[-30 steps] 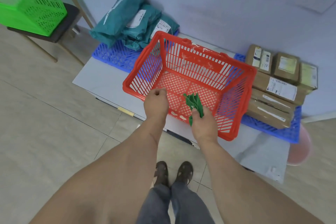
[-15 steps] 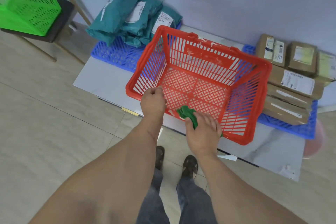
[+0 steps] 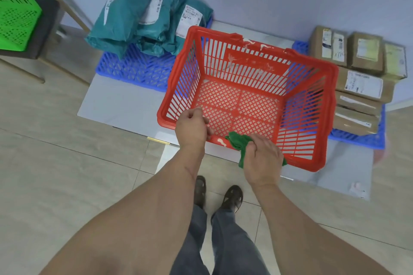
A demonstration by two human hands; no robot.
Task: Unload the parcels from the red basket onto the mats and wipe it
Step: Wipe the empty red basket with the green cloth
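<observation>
Cloth (image 3: 238, 142) bunched in your right hand (image 3: 260, 158) on red basket (image 3: 312, 161) near rim | left hand (image 3: 191, 128) gripped rim beside it | unwiped floor lay ahead.

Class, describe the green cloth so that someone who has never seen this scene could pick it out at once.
Find the red basket standing empty between the two blue mats. On its near rim, the edge closest to the person, the right hand holds a crumpled green cloth. It is the only soft green thing by the basket; the other green object, a rigid green basket, sits far left.
</observation>
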